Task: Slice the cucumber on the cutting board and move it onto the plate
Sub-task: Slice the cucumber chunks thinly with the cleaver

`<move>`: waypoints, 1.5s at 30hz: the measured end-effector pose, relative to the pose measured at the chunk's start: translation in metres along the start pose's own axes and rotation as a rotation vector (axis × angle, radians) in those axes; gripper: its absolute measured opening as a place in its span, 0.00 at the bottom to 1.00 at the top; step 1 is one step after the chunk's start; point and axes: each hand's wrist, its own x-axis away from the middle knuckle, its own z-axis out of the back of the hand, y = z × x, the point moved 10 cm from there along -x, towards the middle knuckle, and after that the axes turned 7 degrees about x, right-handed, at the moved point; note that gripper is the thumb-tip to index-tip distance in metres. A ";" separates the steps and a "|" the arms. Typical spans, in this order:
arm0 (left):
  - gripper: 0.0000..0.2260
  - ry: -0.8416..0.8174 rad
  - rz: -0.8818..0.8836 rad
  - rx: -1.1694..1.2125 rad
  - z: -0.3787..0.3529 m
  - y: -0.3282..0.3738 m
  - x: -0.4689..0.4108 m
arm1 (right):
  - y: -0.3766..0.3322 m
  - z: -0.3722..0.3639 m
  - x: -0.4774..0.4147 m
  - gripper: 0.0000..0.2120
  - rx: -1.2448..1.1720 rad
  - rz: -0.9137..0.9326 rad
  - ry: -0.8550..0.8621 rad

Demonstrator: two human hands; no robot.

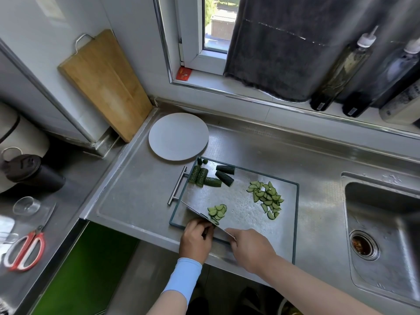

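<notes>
Gripping knife (200, 214), right hand (250, 248) grip wrapped round it | left hand (196, 238) grip pinching cucumber (212, 222) | slices (217, 211) on cutting board (238, 208)

Slices (266, 196) pale green, dark-rimmed; chunks (211, 176) dark green; plate (178, 136) white; board (241, 201) speckled steel, teal rim; sleeve (184, 278) light blue; scissors (25, 248) red-white; towel (272, 53) dark grey.

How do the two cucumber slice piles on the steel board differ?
The pile beside the knife is small; the pile nearer the sink is much bigger. The pile beside the knife overlaps tightly; the pile nearer the sink lies scattered. Both are thin half-moon slices.
</notes>
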 end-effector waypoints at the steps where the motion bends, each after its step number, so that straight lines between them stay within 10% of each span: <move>1: 0.08 -0.007 -0.009 0.001 0.000 0.001 0.000 | 0.000 0.000 -0.001 0.09 -0.003 0.003 0.001; 45: 0.06 0.004 -0.043 -0.008 0.002 0.000 -0.001 | 0.000 0.004 0.008 0.11 -0.039 0.064 0.076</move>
